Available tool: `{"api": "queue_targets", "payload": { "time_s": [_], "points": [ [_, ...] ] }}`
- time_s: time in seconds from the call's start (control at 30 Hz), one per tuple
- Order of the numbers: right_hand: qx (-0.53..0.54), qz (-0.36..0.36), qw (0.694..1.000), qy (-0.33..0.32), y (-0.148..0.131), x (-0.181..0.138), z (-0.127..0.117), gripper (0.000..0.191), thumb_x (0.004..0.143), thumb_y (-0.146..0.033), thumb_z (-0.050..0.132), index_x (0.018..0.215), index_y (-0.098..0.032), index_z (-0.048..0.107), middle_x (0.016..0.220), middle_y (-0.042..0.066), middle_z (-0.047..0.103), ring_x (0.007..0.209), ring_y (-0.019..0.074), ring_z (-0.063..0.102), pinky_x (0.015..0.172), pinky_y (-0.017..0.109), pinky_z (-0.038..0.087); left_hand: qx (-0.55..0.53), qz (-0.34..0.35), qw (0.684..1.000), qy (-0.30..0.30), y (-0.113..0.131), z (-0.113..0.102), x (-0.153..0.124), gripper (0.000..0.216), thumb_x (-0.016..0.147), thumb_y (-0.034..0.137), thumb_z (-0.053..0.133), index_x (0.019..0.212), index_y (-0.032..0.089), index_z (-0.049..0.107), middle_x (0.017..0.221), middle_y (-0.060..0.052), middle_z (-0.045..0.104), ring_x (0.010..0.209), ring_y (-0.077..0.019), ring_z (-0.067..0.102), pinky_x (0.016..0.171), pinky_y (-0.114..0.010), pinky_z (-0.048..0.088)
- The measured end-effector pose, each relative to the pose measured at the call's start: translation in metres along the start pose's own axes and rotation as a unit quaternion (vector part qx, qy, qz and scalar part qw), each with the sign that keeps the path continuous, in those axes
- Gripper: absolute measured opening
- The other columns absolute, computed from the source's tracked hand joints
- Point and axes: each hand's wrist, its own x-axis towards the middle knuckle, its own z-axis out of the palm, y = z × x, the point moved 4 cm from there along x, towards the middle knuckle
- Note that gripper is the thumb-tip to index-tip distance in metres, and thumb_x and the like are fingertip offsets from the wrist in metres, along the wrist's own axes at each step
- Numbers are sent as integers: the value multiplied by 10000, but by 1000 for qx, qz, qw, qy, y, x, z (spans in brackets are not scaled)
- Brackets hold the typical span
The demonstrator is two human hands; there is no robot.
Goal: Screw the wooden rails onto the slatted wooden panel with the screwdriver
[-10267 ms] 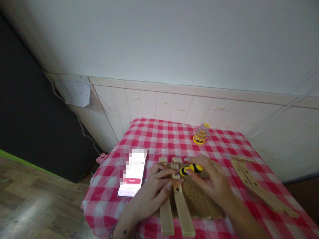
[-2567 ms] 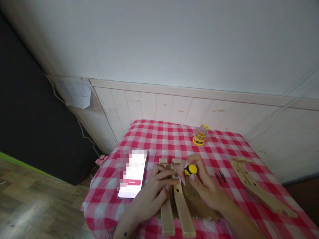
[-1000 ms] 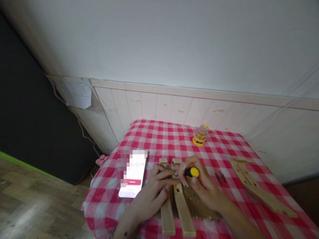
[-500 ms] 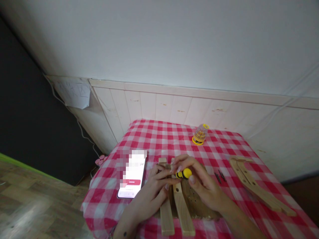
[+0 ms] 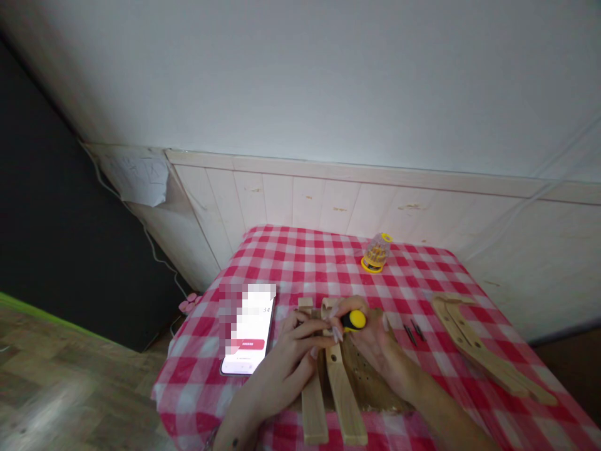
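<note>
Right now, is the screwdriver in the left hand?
No, the yellow-and-black screwdriver is in the right hand; the left hand lies across a wooden slat.

Red-and-white gingham tablecloth (image 5: 291,266) — pretty loud — while the screwdriver handle (image 5: 355,321) is yellow and black and the wooden slats (image 5: 342,394) pale blond.

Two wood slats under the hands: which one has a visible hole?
The right slat: a round hole shows near its upper end, just by the right hand. The left slat shows no hole along its exposed length.
</note>
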Motion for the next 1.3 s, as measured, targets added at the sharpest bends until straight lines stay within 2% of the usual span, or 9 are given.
{"api": "queue_targets", "payload": {
  "time_s": [0.13,0.27,0.47,0.6,0.7,0.9,1.03,1.17,1.3],
  "points": [
    [-30,12,999,-6,-6,0,0,431,1070,-613,307,1145,-304,599,1037,51,628,1009,223,616,968,405,496,1,-13,1000,-5,2,-1,2,433,1072,159,404,1381,294,677,1437,-59,622,1299,-276,456,1150,-476,382],
    [-133,-64,989,-27,-26,6,0,334,1072,-544,416,1111,-288,626,1043,68,643,1003,219,632,918,375,524,6,-24,1000,-17,2,-1,3,424,1074,174,408,1371,295,685,1437,-62,618,1268,-282,475,1127,-479,404],
    [-86,-89,992,-16,-33,9,1,209,1023,-489,590,1066,-292,539,1140,85,680,1086,218,686,928,402,564,3,3,1000,1,1,-1,1,431,1074,171,405,1383,316,668,1468,-50,608,1301,-280,469,1138,-481,396],
    [-74,-55,996,-12,-28,8,2,264,1010,-500,615,1036,-290,457,1007,66,775,952,215,749,852,386,579,10,-2,1000,-2,0,0,1,456,1064,151,393,1391,317,664,1511,-38,578,1320,-288,449,1140,-494,392],
    [-123,-91,988,24,-28,8,-2,277,1004,-506,624,1138,-291,513,935,47,797,852,200,757,784,349,587,11,-14,1000,-15,1,0,2,442,1063,160,405,1382,309,671,1479,-44,604,1266,-287,485,1119,-498,411],
    [-214,-166,962,24,-30,9,-8,216,968,-471,686,1003,-271,762,880,66,809,890,239,784,802,376,627,1,-15,1000,-11,-2,0,2,412,1083,216,404,1375,303,680,1469,-58,605,1302,-289,466,1151,-497,392],
    [-321,-219,921,28,-31,6,-13,209,985,-465,661,1087,-292,720,941,63,823,858,238,792,764,366,628,1,-15,1000,-11,-4,1,1,410,1093,244,389,1379,297,678,1441,-67,622,1333,-289,453,1168,-502,375],
    [-443,-262,857,7,-30,3,-15,311,1057,-520,476,1214,-290,614,1023,88,818,867,259,788,726,383,607,6,-28,999,-15,-2,0,1,421,1097,241,369,1372,291,685,1452,-71,608,1349,-286,441,1164,-497,382],
    [-478,-257,840,-1,-31,3,-15,379,1088,-512,319,1241,-275,573,1010,96,796,866,269,764,727,405,588,3,-14,1000,-3,1,0,0,414,1107,267,364,1380,277,675,1418,-80,630,1345,-285,448,1165,-495,373]
  ]
}}
